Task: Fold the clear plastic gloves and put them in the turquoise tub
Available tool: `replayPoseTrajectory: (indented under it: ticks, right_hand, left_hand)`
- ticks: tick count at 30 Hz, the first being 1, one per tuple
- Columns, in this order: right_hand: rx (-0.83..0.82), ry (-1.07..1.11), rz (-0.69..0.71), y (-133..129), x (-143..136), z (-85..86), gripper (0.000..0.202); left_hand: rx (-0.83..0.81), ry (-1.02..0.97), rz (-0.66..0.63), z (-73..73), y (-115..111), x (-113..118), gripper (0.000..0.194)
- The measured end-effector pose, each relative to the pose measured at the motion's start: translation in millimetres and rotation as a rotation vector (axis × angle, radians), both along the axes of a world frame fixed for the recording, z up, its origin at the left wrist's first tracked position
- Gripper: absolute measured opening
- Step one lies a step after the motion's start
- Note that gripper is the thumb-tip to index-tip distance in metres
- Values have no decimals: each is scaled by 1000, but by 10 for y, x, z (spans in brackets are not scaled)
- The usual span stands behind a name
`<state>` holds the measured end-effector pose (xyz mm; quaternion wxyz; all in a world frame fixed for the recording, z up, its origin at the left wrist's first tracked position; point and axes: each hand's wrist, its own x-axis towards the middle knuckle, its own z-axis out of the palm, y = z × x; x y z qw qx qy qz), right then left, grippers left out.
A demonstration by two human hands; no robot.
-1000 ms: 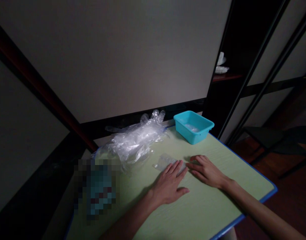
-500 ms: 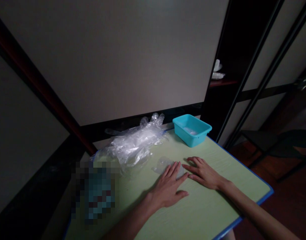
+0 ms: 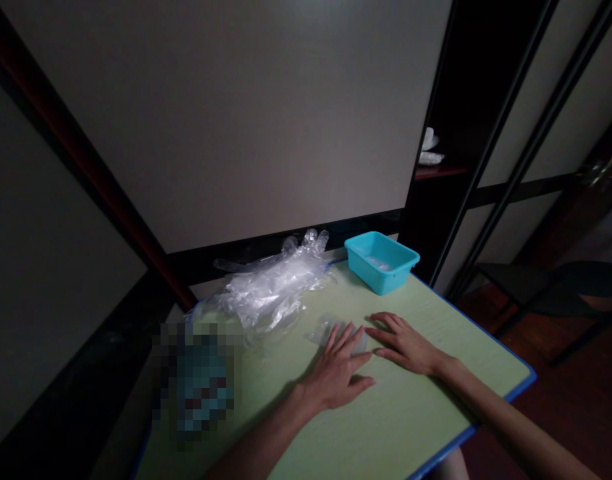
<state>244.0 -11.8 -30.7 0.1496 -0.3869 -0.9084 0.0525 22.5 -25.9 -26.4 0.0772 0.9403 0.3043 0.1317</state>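
My left hand lies palm down with its fingers spread, the fingertips over a thin clear plastic glove that looks folded flat on the table. Part of that glove is hidden beneath the fingers. Just right of it, my right hand rests palm down with fingers apart, its fingertips by the glove's right edge; whether they touch it I cannot tell. Beyond my left hand, a loose heap of clear disposable plastic gloves shows several finger shapes. A turquoise plastic basket with some clear plastic inside stands behind my right hand.
The light green table has a blue edge. A blurred-out teal item lies at its left. Behind rises a pale cabinet panel; an opening at right shows white things on a shelf. A dark chair stands to the right.
The view has shifted slightly. My left hand's fingers are spread a little wider over the glove. My right hand stays almost in place, and the heap and basket are unchanged.
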Motion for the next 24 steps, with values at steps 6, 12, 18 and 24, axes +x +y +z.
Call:
replayPoseTrajectory:
  ticks: [6,12,18,24]
  right_hand:
    - [-27,65,-67,-170,-75,-30,44]
    - [-140,163,-67,-511,-197,17,39]
    - [-363,373,2,-515,-174,118,38]
    - [-593,650,107,-98,-329,254,35]
  left_hand:
    - [-97,-66,-48,29,-64,-146,31]
    - [-170,-147,-112,38,-125,-313,18]
    - [-180,-123,-197,157,-210,-277,49]
    - [-234,36,-296,269,-249,-219,69]
